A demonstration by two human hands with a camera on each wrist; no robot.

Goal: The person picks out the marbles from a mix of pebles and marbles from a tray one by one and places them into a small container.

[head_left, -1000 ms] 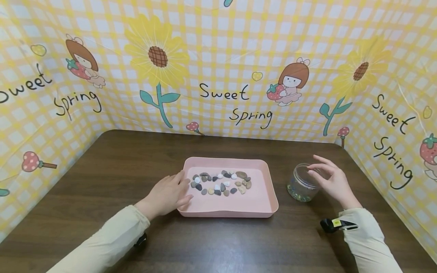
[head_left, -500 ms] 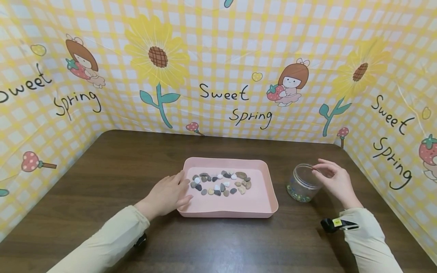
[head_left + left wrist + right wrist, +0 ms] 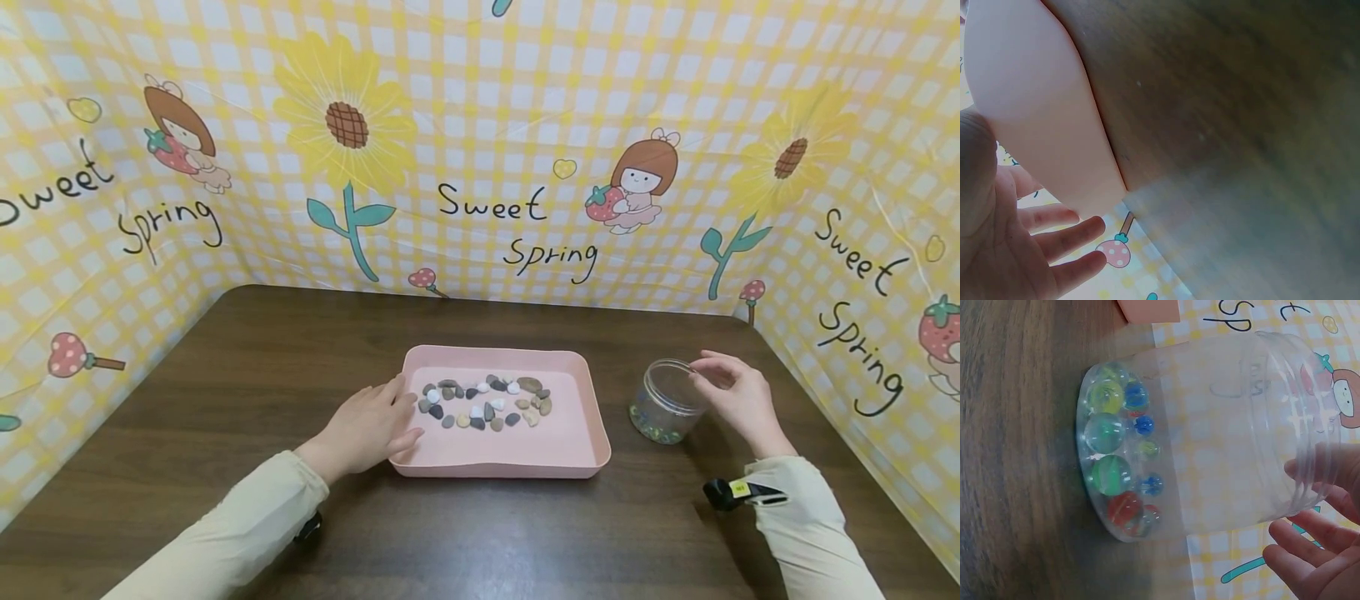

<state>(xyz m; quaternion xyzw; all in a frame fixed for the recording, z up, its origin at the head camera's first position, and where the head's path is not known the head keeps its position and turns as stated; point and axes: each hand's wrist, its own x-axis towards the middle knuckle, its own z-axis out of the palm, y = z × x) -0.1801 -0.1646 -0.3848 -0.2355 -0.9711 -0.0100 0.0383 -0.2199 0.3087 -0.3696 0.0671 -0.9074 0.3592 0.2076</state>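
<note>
My left hand (image 3: 363,429) rests on the left rim of a pink tray (image 3: 517,450), its fingers loosely extended. In the left wrist view, those fingers (image 3: 1067,240) are spread beside the tray's outer wall (image 3: 1041,106). Grey, white and tan pebbles (image 3: 489,412) lie in a loose ring on the tray floor. To the right stands an upright, lidless clear jar (image 3: 663,404). With thumb and fingers my right hand (image 3: 738,402) pinches the jar's rim. Several glass marbles (image 3: 1110,475), green, blue, yellow and red, cover the jar's bottom in the right wrist view.
A dark wooden table (image 3: 480,542) carries everything. Yellow-checked cloth (image 3: 480,108) with printed sunflowers and figures surrounds its back and sides. A black wrist strap (image 3: 727,496) sits at the right sleeve.
My right hand has drawn back from over the jar's mouth to its right rim, and its fingers have closed together there. The left hand, tray and pebbles have stayed in place.
</note>
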